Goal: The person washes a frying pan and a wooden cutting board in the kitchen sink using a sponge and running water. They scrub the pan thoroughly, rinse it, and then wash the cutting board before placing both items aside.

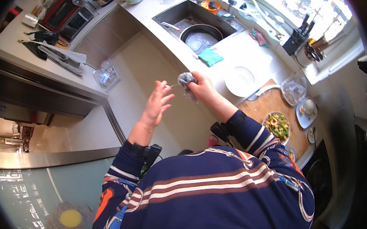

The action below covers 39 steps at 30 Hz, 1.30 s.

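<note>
My right hand point(202, 86) is closed around a crumpled grey bundle point(186, 78), perhaps a thin plastic bag or cloth. A thin pale strand point(174, 85) runs from the bundle towards the fingertips of my left hand point(155, 105), where a small white bit shows. The left hand's fingers are spread; whether they pinch the strand's end is unclear. Both hands are above the floor, in front of the counter's edge. A round white plate point(240, 81) lies on the counter to the right of my right hand. Nearer the sink, a folded turquoise cloth point(210, 57) rests by the counter's edge.
The sink point(176, 13) holds a frying pan point(201, 38) with liquid. On the right are a wooden cutting board point(284, 102), a bowl of chopped food point(277, 125) and a knife block point(297, 36). A clear container with plastic waste point(106, 75) stands on the floor.
</note>
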### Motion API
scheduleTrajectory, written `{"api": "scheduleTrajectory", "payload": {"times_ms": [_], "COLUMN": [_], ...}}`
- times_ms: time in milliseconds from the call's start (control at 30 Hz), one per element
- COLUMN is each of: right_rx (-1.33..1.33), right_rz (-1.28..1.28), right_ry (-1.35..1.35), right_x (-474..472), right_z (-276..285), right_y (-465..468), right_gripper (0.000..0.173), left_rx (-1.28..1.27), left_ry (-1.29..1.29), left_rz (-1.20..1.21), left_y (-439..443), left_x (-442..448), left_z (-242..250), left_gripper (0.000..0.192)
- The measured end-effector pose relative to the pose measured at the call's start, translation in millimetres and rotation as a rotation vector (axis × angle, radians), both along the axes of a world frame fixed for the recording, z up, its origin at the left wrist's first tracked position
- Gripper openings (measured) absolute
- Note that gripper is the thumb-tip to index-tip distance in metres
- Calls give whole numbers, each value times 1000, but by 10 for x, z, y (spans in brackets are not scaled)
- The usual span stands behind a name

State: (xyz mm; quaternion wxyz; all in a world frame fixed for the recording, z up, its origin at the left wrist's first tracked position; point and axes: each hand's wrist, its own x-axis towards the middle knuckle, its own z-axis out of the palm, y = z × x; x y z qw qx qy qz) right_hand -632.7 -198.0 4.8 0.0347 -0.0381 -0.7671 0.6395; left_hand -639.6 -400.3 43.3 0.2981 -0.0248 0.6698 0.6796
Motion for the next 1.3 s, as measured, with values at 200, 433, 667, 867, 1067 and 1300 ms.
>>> {"api": "scheduleTrajectory", "payload": {"times_ms": [200, 433, 667, 867, 1067, 1300], "right_rx": [-266, -376, -346, -339, -379, 295], "right_rz": [84, -175, -569, -799, -804, -833], "right_ry": [-235, -278, -344, -472, -704, -974], "right_x": [-1437, -2773, -3592, -4241, -4555, -4580], "right_z": [-309, -644, -1171, -1784, -1937, -2130], "right_y": [-550, -676, -31, 614, 985, 1405], "right_gripper": [38, 42, 35, 30, 39, 42], "left_rx": [-210, -379, -739, -943, -1034, -1143], "left_ry": [52, 397, 964, 1234, 1275, 1080], "left_rz": [195, 46, -345, -638, -1006, -1564], "left_y": [-1050, -1600, -651, 425, 1246, 2026], "left_x": [-1342, -3437, -5328, -6357, -7103, -7858], "left_z": [-221, -653, -925, -1330, -1986, -2796], "left_gripper": [85, 58, 49, 49, 52, 58]}}
